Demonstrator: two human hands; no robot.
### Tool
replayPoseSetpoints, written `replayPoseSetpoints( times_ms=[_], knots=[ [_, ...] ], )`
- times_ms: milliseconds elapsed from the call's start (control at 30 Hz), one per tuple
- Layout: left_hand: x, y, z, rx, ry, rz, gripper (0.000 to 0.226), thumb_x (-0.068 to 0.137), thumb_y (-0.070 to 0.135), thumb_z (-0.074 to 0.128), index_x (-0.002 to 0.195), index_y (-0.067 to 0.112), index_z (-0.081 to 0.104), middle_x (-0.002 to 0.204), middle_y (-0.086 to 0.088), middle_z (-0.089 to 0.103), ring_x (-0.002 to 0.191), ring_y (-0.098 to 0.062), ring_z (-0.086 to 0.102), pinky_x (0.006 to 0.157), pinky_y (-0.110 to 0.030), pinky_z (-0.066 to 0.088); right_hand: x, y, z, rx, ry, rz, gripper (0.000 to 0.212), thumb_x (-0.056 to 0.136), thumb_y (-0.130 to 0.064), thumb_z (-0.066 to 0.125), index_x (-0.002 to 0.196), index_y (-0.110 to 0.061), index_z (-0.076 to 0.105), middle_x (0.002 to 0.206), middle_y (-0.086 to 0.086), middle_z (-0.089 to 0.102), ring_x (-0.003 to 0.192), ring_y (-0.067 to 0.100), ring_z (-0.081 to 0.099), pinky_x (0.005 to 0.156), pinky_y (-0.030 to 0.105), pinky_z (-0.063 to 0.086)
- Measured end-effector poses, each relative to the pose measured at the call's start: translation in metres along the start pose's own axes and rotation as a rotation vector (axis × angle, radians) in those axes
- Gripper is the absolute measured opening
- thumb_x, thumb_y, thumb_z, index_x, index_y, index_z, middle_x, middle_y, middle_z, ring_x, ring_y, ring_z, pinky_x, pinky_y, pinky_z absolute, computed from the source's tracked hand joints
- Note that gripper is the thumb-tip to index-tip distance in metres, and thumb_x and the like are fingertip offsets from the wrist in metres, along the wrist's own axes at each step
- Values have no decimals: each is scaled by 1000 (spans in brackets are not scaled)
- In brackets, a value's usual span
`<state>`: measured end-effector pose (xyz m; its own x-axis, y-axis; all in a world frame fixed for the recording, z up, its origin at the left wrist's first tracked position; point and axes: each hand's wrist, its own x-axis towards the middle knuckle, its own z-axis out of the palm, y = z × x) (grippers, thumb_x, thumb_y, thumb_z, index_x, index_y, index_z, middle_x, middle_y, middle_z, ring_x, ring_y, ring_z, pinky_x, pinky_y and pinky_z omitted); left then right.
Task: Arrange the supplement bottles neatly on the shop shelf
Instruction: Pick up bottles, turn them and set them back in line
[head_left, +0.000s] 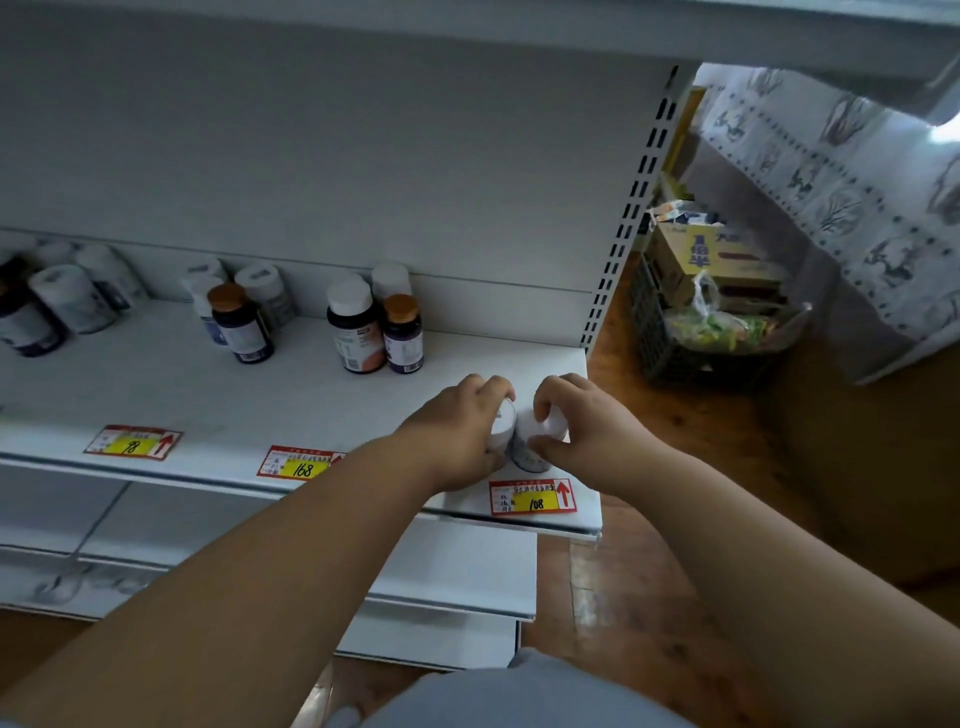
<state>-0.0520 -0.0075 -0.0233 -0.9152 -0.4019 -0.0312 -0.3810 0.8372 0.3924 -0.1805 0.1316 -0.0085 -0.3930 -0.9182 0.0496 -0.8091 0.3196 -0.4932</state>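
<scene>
Hands: left hand and right hand each grip a white-capped supplement bottle near white shelf front; far bottles scattered, mostly undone.

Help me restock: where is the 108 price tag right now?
In the head view, the 108 price tag is on the front edge of the shelf at its right end, just below the two white-capped bottles the hands hold.

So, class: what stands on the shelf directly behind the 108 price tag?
Two white-capped bottles stand side by side, the left hand gripping one, the right hand the other. The fingers cover most of both, so their labels cannot be read.
</scene>
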Motion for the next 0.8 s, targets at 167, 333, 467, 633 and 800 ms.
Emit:
replayPoseSetpoints(
  times_ms=[167, 333, 467, 633, 800],
  knots=[
    [2, -2, 0, 10, 1, 21, 66, 77, 34, 74, 129, 32, 34, 128, -1, 43, 105, -22, 49, 80, -32, 45, -1, -3, 1, 35, -26, 16, 31, 79, -23, 68, 92, -36, 43, 103, -10, 47, 85, 13, 51, 62, 15, 39],
    [3, -7, 2, 29, 14, 46, 70, 77, 36, 74, 133, 31, 33, 130, -1, 42, 110, -22, 47, 83, -33, 45, -2, -4, 2, 44, -26, 28, 30, 81, -22, 67, 94, -35, 42, 110, -9, 45, 88, 16, 51, 62, 14, 39],
    [2, -13, 1, 63, 52, 74, 86, 74, 45, 73, 142, 32, 23, 141, 0, 33, 124, -23, 39, 99, -38, 42, -2, -11, 2, 60, 32, 39, 32, 79, -37, 68, 98, -33, 43, 118, -13, 43, 92, 15, 51, 65, 12, 40],
    [-15, -41, -15, -17, 206, 57, 89, 71, 70, 63, 141, 33, 23, 147, 6, 32, 130, -18, 35, 100, -29, 32, 21, -44, 4, 52, 230, 8, 22, 88, -39, 62, 100, -34, 45, 122, -11, 47, 88, 10, 53, 65, 12, 36],
    [-37, -101, -38, -46, 184, 41, 79, 76, 78, 46, 140, 35, 31, 141, 10, 40, 124, -14, 42, 96, -26, 35, 82, -92, 24, 9, 270, -1, 32, 92, -34, 57, 122, -29, 50, 129, -3, 50, 93, 13, 57, 73, 18, 41]
  ],
)
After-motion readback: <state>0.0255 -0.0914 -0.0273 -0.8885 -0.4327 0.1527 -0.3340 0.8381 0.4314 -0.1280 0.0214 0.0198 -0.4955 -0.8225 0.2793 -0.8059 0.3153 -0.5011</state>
